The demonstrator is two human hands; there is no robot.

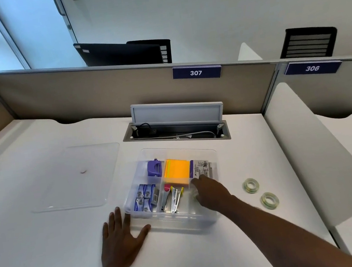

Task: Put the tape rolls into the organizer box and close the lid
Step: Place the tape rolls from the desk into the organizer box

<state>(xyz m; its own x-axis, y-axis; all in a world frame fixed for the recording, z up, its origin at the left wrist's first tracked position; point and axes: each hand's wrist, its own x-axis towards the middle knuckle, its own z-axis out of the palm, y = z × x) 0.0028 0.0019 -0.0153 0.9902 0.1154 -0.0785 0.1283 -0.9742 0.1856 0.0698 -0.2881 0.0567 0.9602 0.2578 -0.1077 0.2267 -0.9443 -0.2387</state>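
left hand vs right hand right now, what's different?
The left hand lies flat on the desk, fingers spread, against the organizer box at its near-left corner; the right hand reaches inside the box's right compartment. The left hand holds nothing; the right hand seems to rest on a clear tape roll. Both are bare.

White table point(51, 254) with office supplies.
On it: a clear organizer box point(174, 221), its flat lid point(79, 177) to the left, two tape rolls point(251, 185) to the right.
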